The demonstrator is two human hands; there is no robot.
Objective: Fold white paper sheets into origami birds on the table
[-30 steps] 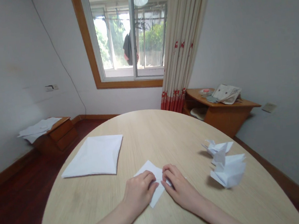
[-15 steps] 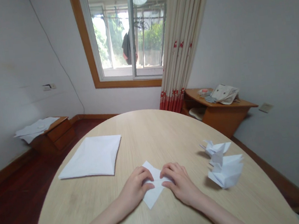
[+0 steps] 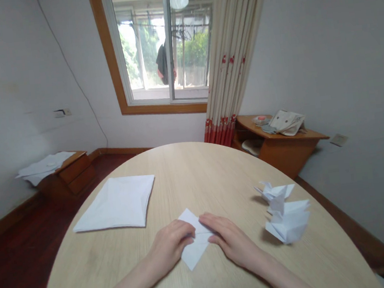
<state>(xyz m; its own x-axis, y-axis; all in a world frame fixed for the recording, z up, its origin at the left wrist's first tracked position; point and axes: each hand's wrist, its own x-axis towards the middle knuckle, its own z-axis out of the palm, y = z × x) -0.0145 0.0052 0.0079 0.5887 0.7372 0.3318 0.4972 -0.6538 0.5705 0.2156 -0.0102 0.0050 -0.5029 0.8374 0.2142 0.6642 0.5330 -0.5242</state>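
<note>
The left hand (image 3: 172, 244) curls over one side of the folded paper (image 3: 195, 251) (pinching or merely pressing, one cannot tell); the right hand (image 3: 231, 237), thumb apart from outstretched fingers, touches the other. The paper lies on the round table (image 3: 195, 176), between white sheets (image 3: 115, 203) and paper figures (image 3: 289, 223).

Likely a room in a home: flower-patterned curtain (image 3: 233, 60) beside a wood-framed window (image 3: 171, 81), low drawer cabinet (image 3: 76, 174) by the wall, dark reddish floor (image 3: 14, 256). Pale, curved-edge table (image 3: 195, 173) in foreground. Beyond the glass, hangers (image 3: 179, 33), greenery (image 3: 195, 49).
</note>
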